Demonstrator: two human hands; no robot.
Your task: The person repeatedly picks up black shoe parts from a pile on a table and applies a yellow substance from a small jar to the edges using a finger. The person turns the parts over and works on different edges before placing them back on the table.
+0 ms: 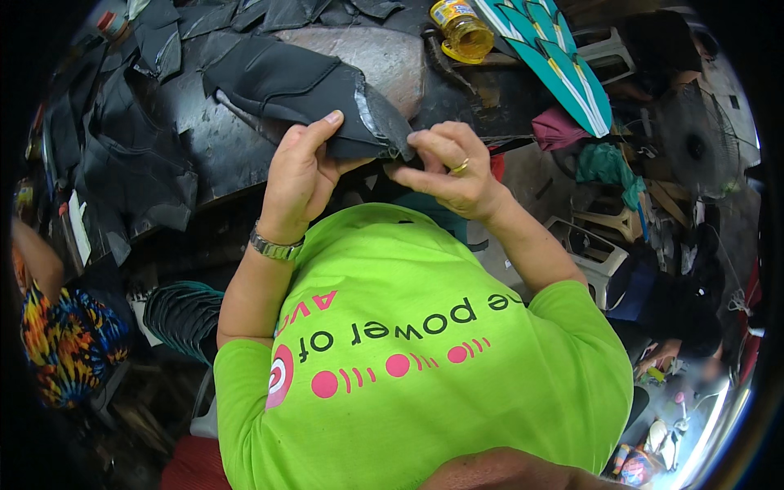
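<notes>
A black stitched fabric piece (286, 82), shaped somewhat like a shoe upper, slants over the dark worktable, with a shiny strip (365, 110) along its grey-lined right end. My left hand (300, 167) holds its near edge, thumb on top and the other fingers beneath, largely hidden. At the lower right corner, my right hand (457, 167), with a ring on one finger, pinches the edge between thumb and fingers. Below the piece lies a smooth brownish slab (359, 51) on the table. An open yellow-labelled jar (464, 33) of amber stuff leans beyond my right hand.
More black cut pieces (131, 155) cover the table's left side. Teal strapped pieces (555, 61) jut over its right edge. A fan (696, 145) and plastic stools (592, 253) stand to the right. Another person's arm (37, 253) shows at far left.
</notes>
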